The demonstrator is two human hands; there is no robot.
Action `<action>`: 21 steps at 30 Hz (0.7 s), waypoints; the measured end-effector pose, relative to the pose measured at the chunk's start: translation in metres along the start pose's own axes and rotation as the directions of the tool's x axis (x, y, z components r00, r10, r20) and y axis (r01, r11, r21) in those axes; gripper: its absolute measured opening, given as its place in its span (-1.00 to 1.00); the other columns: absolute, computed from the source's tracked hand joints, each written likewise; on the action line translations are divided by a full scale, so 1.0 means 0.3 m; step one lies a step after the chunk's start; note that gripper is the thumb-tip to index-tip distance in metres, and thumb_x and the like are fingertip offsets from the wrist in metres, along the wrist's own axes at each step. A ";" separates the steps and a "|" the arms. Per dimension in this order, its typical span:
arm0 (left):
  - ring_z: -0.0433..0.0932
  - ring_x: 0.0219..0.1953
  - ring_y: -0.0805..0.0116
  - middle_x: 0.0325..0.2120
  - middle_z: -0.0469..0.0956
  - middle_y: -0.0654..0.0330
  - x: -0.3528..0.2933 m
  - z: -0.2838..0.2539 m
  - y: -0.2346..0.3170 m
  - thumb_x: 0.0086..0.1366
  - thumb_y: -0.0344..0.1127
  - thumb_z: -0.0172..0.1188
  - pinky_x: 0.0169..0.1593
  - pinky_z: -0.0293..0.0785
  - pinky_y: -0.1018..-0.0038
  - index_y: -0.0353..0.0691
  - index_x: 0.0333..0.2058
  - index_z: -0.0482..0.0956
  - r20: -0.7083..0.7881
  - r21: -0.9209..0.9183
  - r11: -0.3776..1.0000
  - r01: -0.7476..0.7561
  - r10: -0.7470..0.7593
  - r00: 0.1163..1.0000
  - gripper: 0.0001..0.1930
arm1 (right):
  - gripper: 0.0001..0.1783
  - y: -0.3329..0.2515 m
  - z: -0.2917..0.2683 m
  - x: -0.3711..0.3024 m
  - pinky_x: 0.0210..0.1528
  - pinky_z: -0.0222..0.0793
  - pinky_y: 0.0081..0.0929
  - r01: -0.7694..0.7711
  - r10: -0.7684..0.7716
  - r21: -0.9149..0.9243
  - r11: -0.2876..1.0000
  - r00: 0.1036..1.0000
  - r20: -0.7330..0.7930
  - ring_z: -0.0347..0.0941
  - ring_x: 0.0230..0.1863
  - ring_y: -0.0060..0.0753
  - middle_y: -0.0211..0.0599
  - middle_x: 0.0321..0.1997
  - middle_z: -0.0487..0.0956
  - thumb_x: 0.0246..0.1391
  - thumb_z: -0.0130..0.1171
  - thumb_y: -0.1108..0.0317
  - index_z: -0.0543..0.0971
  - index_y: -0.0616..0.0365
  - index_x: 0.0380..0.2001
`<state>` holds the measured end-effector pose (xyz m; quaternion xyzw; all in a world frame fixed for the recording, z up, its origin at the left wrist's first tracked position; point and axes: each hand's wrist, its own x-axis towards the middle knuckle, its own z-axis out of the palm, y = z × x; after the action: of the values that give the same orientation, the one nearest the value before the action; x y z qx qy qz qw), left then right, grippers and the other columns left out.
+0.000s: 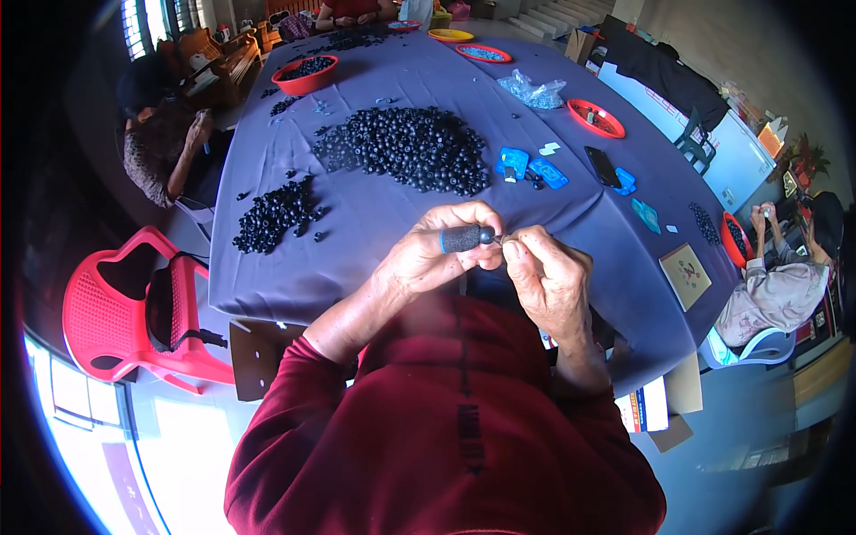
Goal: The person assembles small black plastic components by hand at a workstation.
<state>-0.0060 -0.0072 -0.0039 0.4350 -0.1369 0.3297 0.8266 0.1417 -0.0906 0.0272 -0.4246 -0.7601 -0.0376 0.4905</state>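
My left hand [437,250] is closed in a pinch on a small black round piece [486,234]. One of its fingers wears a dark grey finger sleeve [461,238] with a blue edge. Close against it, my right hand [551,275] pinches at the same spot; whatever its fingertips grip is too small to name. Both hands are just above the near edge of the cloth-covered table [357,232]. Beyond them lies a large heap of black round pieces [406,147], with a smaller heap [276,214] to the left.
Red basins [306,76] and a red tray [596,119] stand on the table, with a clear plastic bag [532,89], blue packets [547,173] and a phone [602,167]. A red chair [134,308] is at left. Other people sit around the table; cardboard boxes [254,361] lie below.
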 end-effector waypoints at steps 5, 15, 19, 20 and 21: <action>0.29 -0.47 0.56 -0.43 0.33 0.17 -0.005 0.007 0.008 0.04 -0.30 0.22 -0.34 0.29 0.62 -0.48 -0.29 0.36 -0.102 0.060 0.997 0.039 -0.033 0.994 -0.63 | -0.89 0.013 0.008 -0.006 -0.52 0.34 -0.56 -0.039 0.038 0.028 0.999 0.999 0.014 0.48 -0.58 -0.41 -0.26 -0.61 0.50 0.05 0.02 0.48 0.46 0.30 -0.49; 0.40 -0.43 0.45 -0.49 0.44 0.17 -0.003 -0.001 0.008 0.11 -0.34 0.14 -0.30 0.31 0.55 -0.42 -0.28 0.41 -0.042 0.059 0.998 -0.009 0.012 0.999 -0.73 | -0.90 0.015 0.012 -0.005 -0.51 0.38 -0.53 -0.025 0.027 -0.031 0.999 0.996 0.082 0.53 -0.53 -0.38 -0.29 -0.56 0.56 0.04 0.03 0.46 0.47 0.26 -0.49; 0.27 -0.50 0.57 -0.42 0.36 0.15 -0.005 -0.011 0.012 0.08 -0.33 0.19 -0.39 0.25 0.68 -0.48 -0.33 0.38 -0.129 0.101 0.994 -0.050 0.063 0.990 -0.70 | -0.90 0.010 0.036 -0.003 -0.53 0.38 -0.52 -0.039 0.048 -0.092 0.995 0.994 0.101 0.54 -0.53 -0.38 -0.28 -0.55 0.56 0.03 0.05 0.45 0.47 0.26 -0.49; 0.27 -0.50 0.57 -0.42 0.36 0.14 -0.006 -0.010 0.014 0.08 -0.32 0.19 -0.39 0.26 0.67 -0.47 -0.34 0.38 -0.130 0.099 0.994 -0.047 0.060 0.990 -0.70 | -0.90 0.016 0.037 -0.003 -0.53 0.38 -0.52 -0.037 0.047 -0.092 0.995 0.994 0.103 0.54 -0.53 -0.38 -0.28 -0.55 0.56 0.03 0.05 0.45 0.47 0.26 -0.49; 0.27 -0.50 0.57 -0.42 0.36 0.14 -0.007 -0.008 0.016 0.09 -0.32 0.19 -0.39 0.27 0.66 -0.47 -0.34 0.37 -0.133 0.098 0.994 -0.043 0.056 0.990 -0.70 | -0.89 0.024 0.036 -0.002 -0.53 0.37 -0.53 -0.027 0.031 -0.049 0.998 0.996 0.082 0.52 -0.55 -0.38 -0.27 -0.56 0.55 0.04 0.05 0.45 0.47 0.26 -0.49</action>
<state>-0.0108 -0.0040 -0.0033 0.4468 -0.0757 0.3851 0.8040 0.1388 -0.0813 0.0184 -0.4483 -0.7724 -0.0312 0.4488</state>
